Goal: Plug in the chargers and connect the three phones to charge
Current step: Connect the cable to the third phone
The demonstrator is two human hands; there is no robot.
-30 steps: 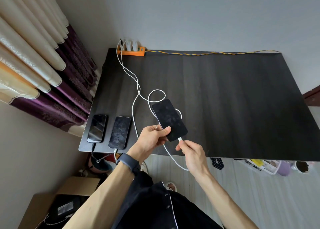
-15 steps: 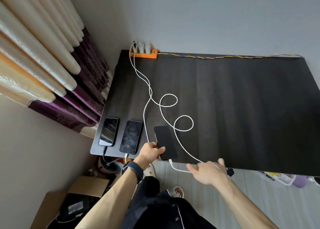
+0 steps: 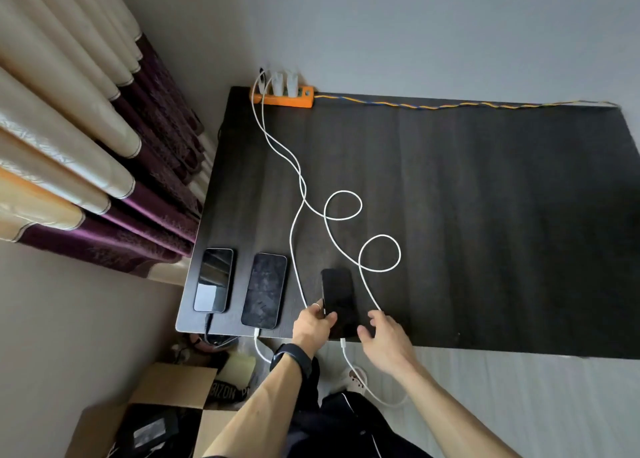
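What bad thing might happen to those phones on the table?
1. The right phone lies right at the table edge, so a bump might knock it off.
2. Its cable hangs below the edge near the person's legs; a snag could drag the phone down.
3. The loops could tangle.

Dark counter with three phones lying face up in a row at its near left edge: left phone, middle phone, right phone. Each has a cable in its bottom end. Left hand pinches the right phone's left edge, thumb on the screen. Right hand is just right of it, fingers loose and spread. A looping white cable runs back to the white chargers in the orange power strip at the far corner. Curtain on the left.
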